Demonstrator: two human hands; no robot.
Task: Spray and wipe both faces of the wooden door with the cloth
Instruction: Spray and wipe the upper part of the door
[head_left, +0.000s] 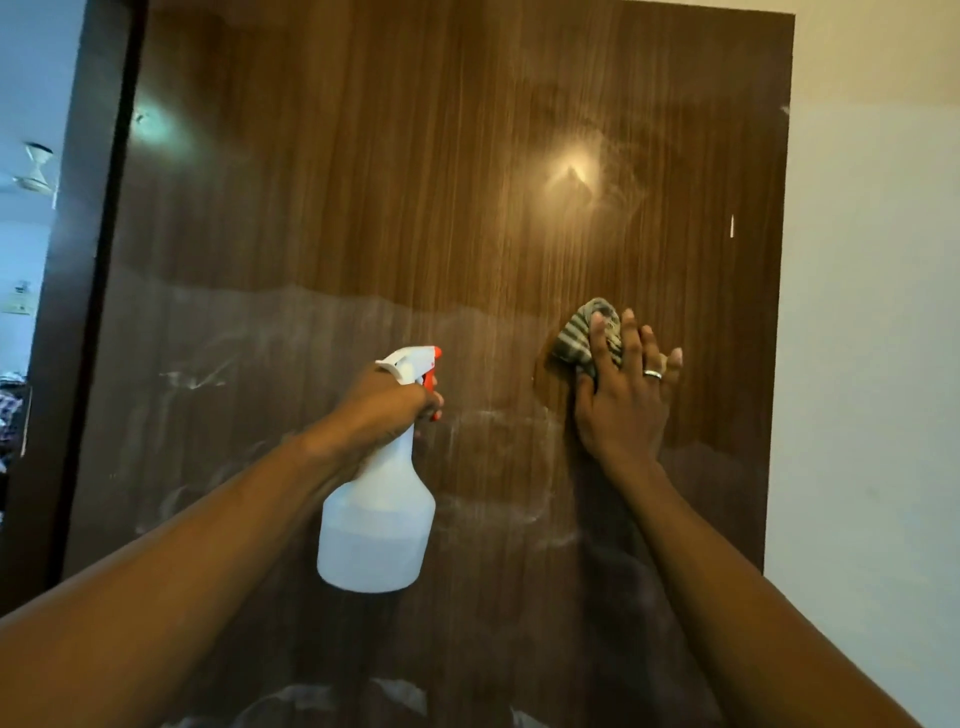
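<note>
- The wooden door (415, 208) fills most of the view, with its dark frame (78, 312) along its left edge and a pale wall (872, 312) past its right edge.
- The upper part of the door looks clean and glossy and carries a bright reflected glare toward its right side. The lower part is hazy, with whitish streaks and smears.
- The left hand (387, 405) grips the neck of a spray bottle (376, 525), its fingers curled round the neck just under the head. At least one fingertip lies at the orange trigger (430, 382).
- The bottle is white and translucent and hangs roughly upright in front of the middle of the door. Its orange-tipped nozzle points at the door's face. Liquid shows in its lower part.
- The right hand (623, 400) lies flat on the door near its right edge, with the fingers straight and spread and pointing up.
- The fingers of that hand press a cloth (582, 338) against the wood. The cloth is bunched, striped grey and pale, and sticks out above and to the left of the fingertips.
- A ring (653, 374) sits on one finger of the right hand.
- Both forearms are bare and reach up from the bottom corners of the view.
- Past the frame on the left, a ceiling fan (34, 171) shows in another room.
</note>
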